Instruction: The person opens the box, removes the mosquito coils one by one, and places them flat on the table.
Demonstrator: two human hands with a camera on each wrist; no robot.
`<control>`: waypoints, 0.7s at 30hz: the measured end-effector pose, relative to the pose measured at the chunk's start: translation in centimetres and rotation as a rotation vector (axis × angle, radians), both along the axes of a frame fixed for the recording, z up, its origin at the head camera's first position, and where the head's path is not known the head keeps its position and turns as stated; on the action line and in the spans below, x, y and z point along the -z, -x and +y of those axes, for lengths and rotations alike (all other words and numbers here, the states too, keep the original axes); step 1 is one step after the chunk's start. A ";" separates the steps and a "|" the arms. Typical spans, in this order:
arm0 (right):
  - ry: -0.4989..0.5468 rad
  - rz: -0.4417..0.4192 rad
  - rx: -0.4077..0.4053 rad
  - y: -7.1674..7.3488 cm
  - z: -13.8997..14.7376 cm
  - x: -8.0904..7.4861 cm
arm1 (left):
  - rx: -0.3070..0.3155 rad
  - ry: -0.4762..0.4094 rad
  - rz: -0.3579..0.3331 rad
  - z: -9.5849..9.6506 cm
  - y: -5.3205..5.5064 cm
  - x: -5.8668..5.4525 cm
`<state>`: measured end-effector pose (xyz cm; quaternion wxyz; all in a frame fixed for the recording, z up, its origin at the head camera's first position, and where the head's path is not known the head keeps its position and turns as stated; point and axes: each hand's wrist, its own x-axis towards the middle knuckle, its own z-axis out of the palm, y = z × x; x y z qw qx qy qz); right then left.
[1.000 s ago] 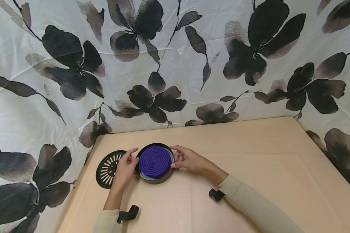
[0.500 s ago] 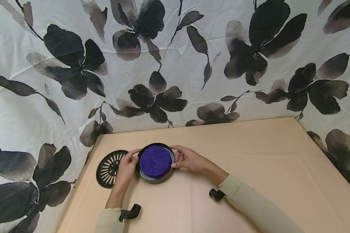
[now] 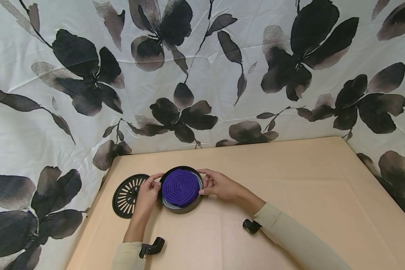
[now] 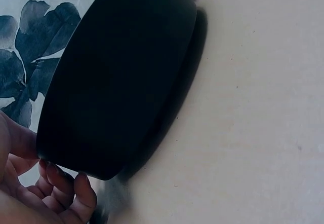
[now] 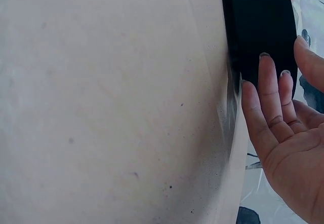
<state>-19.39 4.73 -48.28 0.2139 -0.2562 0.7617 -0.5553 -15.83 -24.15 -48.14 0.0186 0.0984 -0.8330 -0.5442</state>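
Observation:
A round black container (image 3: 183,210) faces up in the head view, with a purple coil (image 3: 180,188) wound in a tight spiral inside it. Some grey lining shows around the coil's lower and right edge. My left hand (image 3: 146,197) grips the container's left side, thumb at the rim and fingers by the wall, as the left wrist view also shows. On the opposite side my right hand (image 3: 222,185) holds the rim with its thumb, its fingers (image 5: 268,87) laid against the dark outer wall (image 5: 260,21). The container's underside is hidden.
A flat black disc with radial slots (image 3: 123,198) lies left of the container, partly behind my left forearm. Both rest over a light wooden table (image 3: 290,225). A white cloth with dark flowers (image 3: 202,67) hangs along the table's back and sides.
The left index fingertip has come down closer to the container's rim since the earliest frame. Both hands and the container otherwise stay in place, with only a slight shift of the whole view.

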 end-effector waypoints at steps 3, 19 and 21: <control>0.003 0.000 -0.005 0.0 0.0 0.0 | -0.002 0.004 -0.001 0.1 0.0 0.0; -0.006 -0.013 -0.010 0.3 0.0 0.2 | 0.003 -0.022 -0.017 0.0 -0.3 0.1; -0.005 -0.022 -0.014 0.4 -0.1 0.2 | 0.005 -0.024 -0.015 0.0 -0.3 0.1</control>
